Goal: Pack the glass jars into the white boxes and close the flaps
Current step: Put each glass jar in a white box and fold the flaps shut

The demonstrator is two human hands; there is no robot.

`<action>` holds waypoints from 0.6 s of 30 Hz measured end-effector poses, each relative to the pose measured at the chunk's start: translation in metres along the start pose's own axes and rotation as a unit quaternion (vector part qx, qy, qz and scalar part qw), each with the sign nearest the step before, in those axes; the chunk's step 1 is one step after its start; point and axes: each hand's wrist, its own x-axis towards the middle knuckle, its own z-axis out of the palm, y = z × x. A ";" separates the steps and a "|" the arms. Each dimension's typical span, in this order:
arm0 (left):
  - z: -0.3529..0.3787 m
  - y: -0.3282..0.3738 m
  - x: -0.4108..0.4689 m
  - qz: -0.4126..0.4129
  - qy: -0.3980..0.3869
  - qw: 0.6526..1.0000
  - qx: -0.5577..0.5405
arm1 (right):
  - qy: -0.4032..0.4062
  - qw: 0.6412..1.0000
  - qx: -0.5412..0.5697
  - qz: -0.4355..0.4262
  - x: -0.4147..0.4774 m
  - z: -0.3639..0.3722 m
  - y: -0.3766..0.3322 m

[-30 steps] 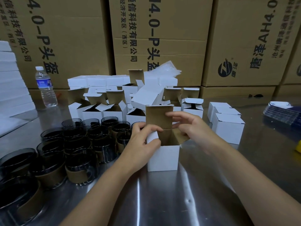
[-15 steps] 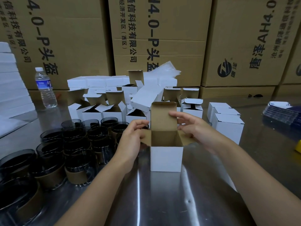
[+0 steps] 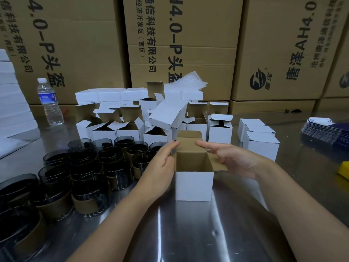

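A small white box (image 3: 193, 185) stands open on the steel table in front of me, its brown lid flap upright at the back and a side flap folded out to the right. My left hand (image 3: 160, 165) lies flat against the box's left side, fingers straight and reaching the lid flap's left edge. My right hand (image 3: 230, 159) is at the right, its forefinger touching the lid flap and the thumb on the right side flap. Several dark glass jars (image 3: 88, 178) with brown paper bands stand in a cluster to the left. No jar shows inside the box.
Several open white boxes (image 3: 130, 129) crowd the back of the table (image 3: 188, 233), with closed boxes (image 3: 261, 144) at the right. A water bottle (image 3: 50, 102) stands back left, a stack of dark cards (image 3: 324, 132) at far right. Large brown cartons (image 3: 181, 44) form the rear wall.
The box's flaps have been spread open and the box now stands squarely. My left hand moved from the top opening to the left side; my right hand shifted to the lid and right flap.
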 end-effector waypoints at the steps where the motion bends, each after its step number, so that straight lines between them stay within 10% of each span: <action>1: 0.000 -0.001 0.000 -0.006 0.002 1.000 -0.005 | -0.008 1.000 0.002 0.003 -0.001 -0.001 0.000; 18: 0.005 -0.005 -0.006 -0.027 -0.043 0.998 -0.021 | -0.089 0.996 0.003 0.010 0.005 -0.010 0.014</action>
